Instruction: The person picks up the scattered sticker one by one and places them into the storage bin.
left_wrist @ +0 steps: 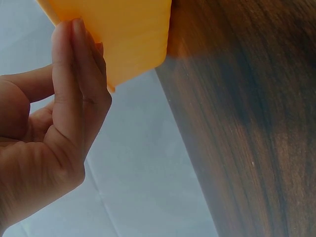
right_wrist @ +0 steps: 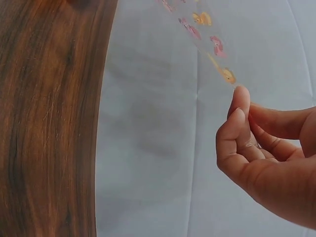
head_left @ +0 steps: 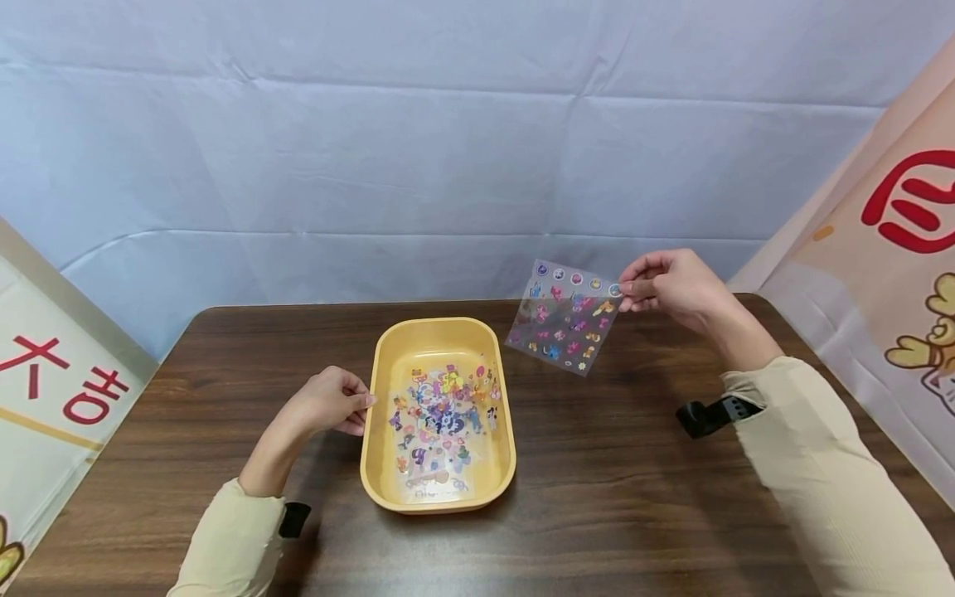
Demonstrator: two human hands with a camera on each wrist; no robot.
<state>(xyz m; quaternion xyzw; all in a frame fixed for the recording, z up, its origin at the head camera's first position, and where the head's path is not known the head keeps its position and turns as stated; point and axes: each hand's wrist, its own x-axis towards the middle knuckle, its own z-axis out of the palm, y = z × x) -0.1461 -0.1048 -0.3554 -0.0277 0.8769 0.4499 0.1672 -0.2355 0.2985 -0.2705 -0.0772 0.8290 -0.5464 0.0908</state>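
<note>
In the head view a clear sticker sheet (head_left: 559, 319) with small colourful cartoon figures hangs tilted above the table, to the right of a yellow tray. My right hand (head_left: 675, 286) pinches its upper right corner between thumb and fingers; part of the sheet (right_wrist: 217, 45) also shows in the right wrist view. The yellow tray (head_left: 436, 329) stands on the table, with my left hand (head_left: 328, 404) holding its left rim, thumb on the edge and fingers along the outer wall. Inside the tray lie overlapping clear sticker sheets (head_left: 443, 419); how many cannot be told.
The dark wood table (head_left: 612, 497) has rounded far corners. A pale cloth backdrop (head_left: 418, 166) hangs behind it. Printed panels with red characters stand at the left (head_left: 60, 398) and right (head_left: 888, 290). Black straps are on both wrists.
</note>
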